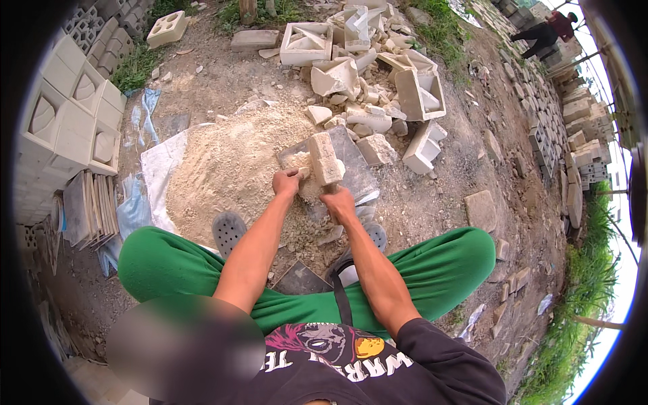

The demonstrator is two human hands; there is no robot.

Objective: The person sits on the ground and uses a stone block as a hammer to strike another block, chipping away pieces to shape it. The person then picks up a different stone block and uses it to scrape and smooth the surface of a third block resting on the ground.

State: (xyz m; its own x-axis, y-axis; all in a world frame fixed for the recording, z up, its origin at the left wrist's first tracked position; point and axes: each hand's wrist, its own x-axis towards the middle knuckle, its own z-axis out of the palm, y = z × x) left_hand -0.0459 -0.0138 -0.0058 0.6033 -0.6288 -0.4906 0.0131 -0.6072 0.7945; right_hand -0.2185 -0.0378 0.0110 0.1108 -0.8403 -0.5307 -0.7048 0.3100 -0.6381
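Observation:
My right hand (337,204) is closed just below a long, dust-coated block (326,158), which looks like the head of a mallet; the handle is mostly hidden by my fist. To its left, my left hand (286,181) has its fingers closed on a pale broken chunk (298,162), partly covered by the fingers. Both hands are close together over a dark flat slab (361,177) strewn with crumbs. Beside the slab spreads a mound of sandy, crushed material (229,162), lying partly on a white sheet (156,177).
Broken pale blocks (337,77) are heaped beyond the slab. Hollow blocks (71,131) stand stacked at the left, above thin boards (98,209). My feet in grey clogs (229,231) flank the work spot. Another person (550,30) is far off at the upper right.

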